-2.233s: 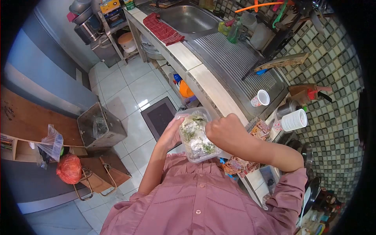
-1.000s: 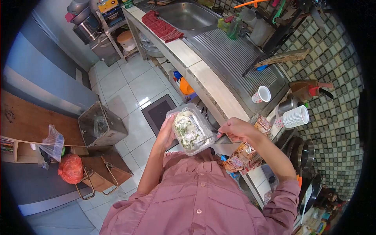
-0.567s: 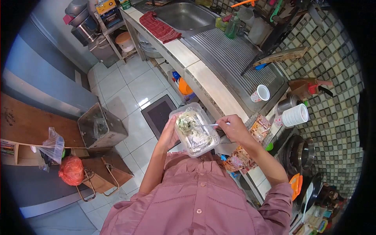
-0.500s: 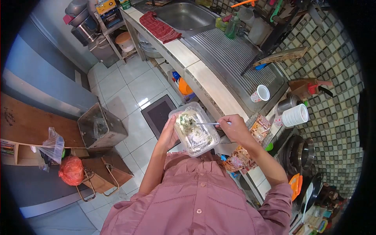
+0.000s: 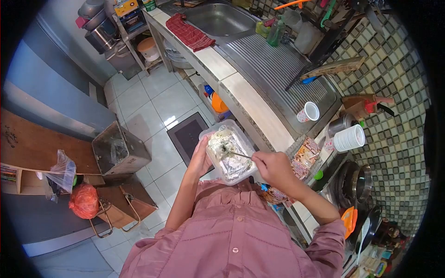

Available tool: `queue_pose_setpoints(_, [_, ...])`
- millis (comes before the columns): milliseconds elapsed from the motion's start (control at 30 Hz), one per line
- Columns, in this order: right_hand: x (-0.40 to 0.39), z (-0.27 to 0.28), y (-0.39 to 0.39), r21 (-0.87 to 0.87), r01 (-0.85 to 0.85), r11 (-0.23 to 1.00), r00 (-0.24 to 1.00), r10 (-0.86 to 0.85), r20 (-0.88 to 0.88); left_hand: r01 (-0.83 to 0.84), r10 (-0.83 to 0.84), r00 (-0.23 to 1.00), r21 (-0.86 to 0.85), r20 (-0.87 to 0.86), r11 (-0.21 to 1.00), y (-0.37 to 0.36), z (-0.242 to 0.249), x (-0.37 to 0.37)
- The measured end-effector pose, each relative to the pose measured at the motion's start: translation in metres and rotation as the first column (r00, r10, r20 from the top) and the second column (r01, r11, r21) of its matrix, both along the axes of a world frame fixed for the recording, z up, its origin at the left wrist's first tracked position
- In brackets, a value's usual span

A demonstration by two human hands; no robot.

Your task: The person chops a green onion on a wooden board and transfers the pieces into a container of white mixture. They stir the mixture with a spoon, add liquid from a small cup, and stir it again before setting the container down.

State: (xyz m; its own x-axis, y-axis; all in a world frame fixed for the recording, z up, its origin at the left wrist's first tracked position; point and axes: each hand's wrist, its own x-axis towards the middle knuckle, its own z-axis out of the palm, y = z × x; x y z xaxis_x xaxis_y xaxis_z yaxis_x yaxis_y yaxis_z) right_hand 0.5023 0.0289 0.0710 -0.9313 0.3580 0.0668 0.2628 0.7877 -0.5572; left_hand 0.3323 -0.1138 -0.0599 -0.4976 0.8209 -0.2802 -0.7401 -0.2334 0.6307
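My left hand [image 5: 200, 157] grips the left side of a clear plastic container [image 5: 251, 151], its fingers hidden behind and under it. Inside lies a white, floury mixture [image 5: 235, 165] with green bits and a dark spot near the middle. My right hand [image 5: 273, 167] is closed around the handle of a thin metal spoon [image 5: 240, 155]. The spoon's far end is sunk in the mixture, so its bowl is hidden. The container is held in front of my body, beside the counter edge.
A steel sink [image 5: 222, 19] with a ridged drainboard runs along the counter. On the right stand one paper cup [image 5: 308, 111], a stack of paper cups [image 5: 348, 137] and patterned packets [image 5: 306, 156]. A red cloth [image 5: 189, 32] lies by the sink. Several pans [image 5: 364, 180] sit near the tiled wall.
My right hand has moved slightly down and left, toward the container. The spoon now slants more, its handle lower. The left hand and container have hardly moved.
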Motion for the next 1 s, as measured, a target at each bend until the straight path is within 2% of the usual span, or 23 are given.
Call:
queue_pose_setpoints(33, [0.001,0.001,0.005,0.0,-0.003,1.0,1.0,0.003,-0.001,-0.013,0.012,1.0,-0.01,-0.017,1.0,-0.001,0.001,0.0])
queue_pose_setpoints(100, [0.003,0.006,0.02,-0.186,0.018,0.982,0.994,0.002,0.106,-0.029,0.028,0.999,-0.02,-0.032,0.999,-0.003,-0.001,0.001])
queue_pose_setpoints(233, [0.003,0.015,0.027,-0.19,0.082,0.978,0.996,-0.073,0.053,-0.032,0.032,0.999,-0.006,-0.01,0.999,-0.001,-0.009,0.002])
queue_pose_setpoints(300, [-0.002,0.007,0.023,-0.064,0.137,0.989,0.99,-0.138,-0.015,-0.017,0.017,1.0,0.003,-0.002,1.0,0.001,-0.008,0.002])
queue_pose_setpoints(400, [-0.011,-0.007,0.016,-0.072,0.094,0.993,0.99,-0.1,-0.096,0.03,-0.03,0.999,-0.001,-0.036,1.0,0.004,0.0,0.004])
queue_pose_setpoints(433, [-0.012,-0.006,0.01,-0.072,0.091,0.993,0.99,-0.098,-0.098,0.02,-0.02,1.0,0.004,-0.014,1.0,0.004,0.001,0.004])
queue_pose_setpoints(500, [-0.007,-0.001,-0.002,-0.189,0.07,0.979,0.997,-0.066,0.028,0.011,-0.011,1.0,0.008,0.011,1.0,0.004,0.001,0.003])
queue_pose_setpoints(567, [0.0,-0.002,-0.005,-0.206,0.023,0.978,1.0,-0.023,0.006,-0.024,0.025,0.999,0.032,-0.022,0.999,0.002,-0.003,0.0])
queue_pose_setpoints(667, [0.006,0.011,0.001,-0.159,-0.012,0.987,0.999,0.018,0.031,-0.017,0.017,1.0,0.013,-0.008,1.0,0.0,-0.001,0.0])
queue_pose_setpoints(767, [0.002,0.017,0.017,-0.077,0.046,0.996,0.997,-0.04,0.069,-0.003,0.002,1.0,0.031,0.013,1.0,0.005,-0.002,0.004])
queue_pose_setpoints(833, [-0.003,0.004,0.023,-0.053,0.137,0.989,0.989,-0.139,-0.044,0.0,-0.001,1.0,0.049,0.026,0.999,0.006,0.002,0.005])
queue_pose_setpoints(867, [-0.005,0.001,0.022,-0.054,0.136,0.989,0.989,-0.139,-0.045,0.033,-0.033,0.999,0.028,-0.008,0.999,0.006,0.005,0.006])
queue_pose_setpoints(967, [-0.008,-0.002,0.009,0.024,0.079,0.997,0.995,-0.077,-0.062,0.066,-0.066,0.997,0.01,-0.042,0.998,0.007,0.007,0.006])
queue_pose_setpoints(1000, [-0.004,-0.003,0.001,0.04,0.003,0.999,0.999,-0.001,-0.043,0.06,-0.059,0.998,0.017,-0.027,0.998,0.008,0.005,0.006])
